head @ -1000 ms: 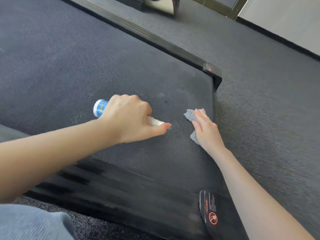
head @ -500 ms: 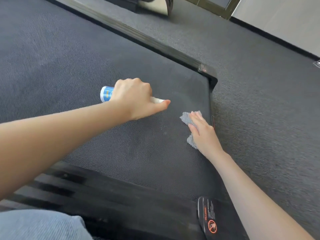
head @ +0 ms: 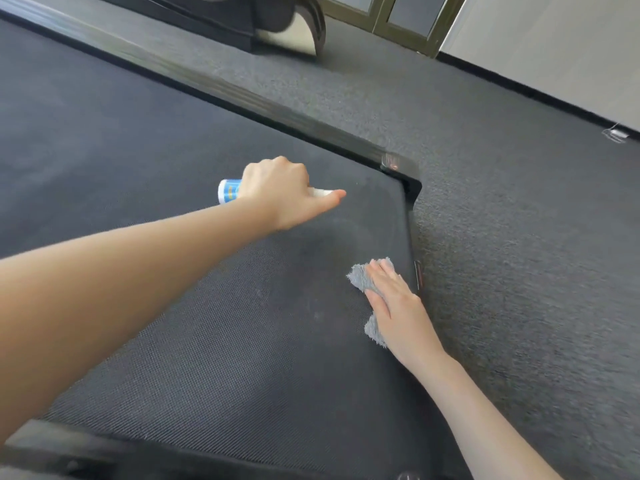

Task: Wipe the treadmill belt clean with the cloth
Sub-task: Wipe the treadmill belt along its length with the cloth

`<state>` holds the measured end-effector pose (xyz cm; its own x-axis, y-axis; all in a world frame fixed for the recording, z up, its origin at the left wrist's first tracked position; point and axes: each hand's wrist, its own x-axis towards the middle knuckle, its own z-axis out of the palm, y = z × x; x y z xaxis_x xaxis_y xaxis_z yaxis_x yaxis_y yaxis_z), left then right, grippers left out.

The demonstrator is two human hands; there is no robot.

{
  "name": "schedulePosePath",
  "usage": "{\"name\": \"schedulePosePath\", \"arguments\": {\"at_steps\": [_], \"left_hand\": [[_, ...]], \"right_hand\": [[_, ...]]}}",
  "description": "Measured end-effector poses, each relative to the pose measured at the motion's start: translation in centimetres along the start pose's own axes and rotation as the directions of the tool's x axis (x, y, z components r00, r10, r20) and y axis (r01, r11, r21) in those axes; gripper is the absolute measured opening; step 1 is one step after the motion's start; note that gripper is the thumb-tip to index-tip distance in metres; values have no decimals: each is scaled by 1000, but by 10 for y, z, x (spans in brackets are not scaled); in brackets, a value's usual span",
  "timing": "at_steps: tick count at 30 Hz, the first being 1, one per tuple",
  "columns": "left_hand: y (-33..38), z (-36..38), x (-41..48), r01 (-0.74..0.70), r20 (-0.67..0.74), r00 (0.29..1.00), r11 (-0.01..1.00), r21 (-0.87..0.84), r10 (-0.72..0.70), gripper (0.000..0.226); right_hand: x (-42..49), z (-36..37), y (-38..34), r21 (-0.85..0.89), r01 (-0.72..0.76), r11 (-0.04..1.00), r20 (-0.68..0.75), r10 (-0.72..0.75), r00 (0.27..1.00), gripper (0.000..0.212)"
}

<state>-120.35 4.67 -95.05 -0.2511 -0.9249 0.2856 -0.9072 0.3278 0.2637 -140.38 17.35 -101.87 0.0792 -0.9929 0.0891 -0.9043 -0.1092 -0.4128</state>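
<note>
Cloth pinned flat near the belt's corner

My right hand (head: pixel 394 306) presses the cloth (head: pixel 360 277) down with straight fingers, just beside the belt's (head: pixel 207 323) edge; most of the belt lies to its left. My left hand (head: pixel 280 192), farther off, grips a small bottle (head: pixel 228 191).

The left arm reaches forward, nearly straight, its hand (head: pixel 280 192) curled round a small bottle (head: pixel 228 190) (thumb stretched out along it). The right arm extends too, its hand (head: pixel 394 303) flat, fingers straight and together, pressing the cloth (head: pixel 360 279).
</note>
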Motion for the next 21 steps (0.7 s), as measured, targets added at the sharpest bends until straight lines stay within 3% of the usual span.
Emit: {"name": "schedulePosePath", "arguments": {"at_steps": [9, 17, 21], "left_hand": [[20, 33, 48, -20, -153, 988, 1000, -11, 18, 58], [41, 56, 87, -24, -23, 999, 1000, 20, 25, 68], [51, 67, 98, -32, -56, 998, 999, 25, 33, 65]], "right_hand": [[1, 2, 5, -11, 11, 1000, 14, -11, 1000, 46], [4, 5, 10, -14, 46, 999, 25, -46, 999, 50], [14, 4, 11, -5, 74, 997, 35, -74, 997, 47]]}}
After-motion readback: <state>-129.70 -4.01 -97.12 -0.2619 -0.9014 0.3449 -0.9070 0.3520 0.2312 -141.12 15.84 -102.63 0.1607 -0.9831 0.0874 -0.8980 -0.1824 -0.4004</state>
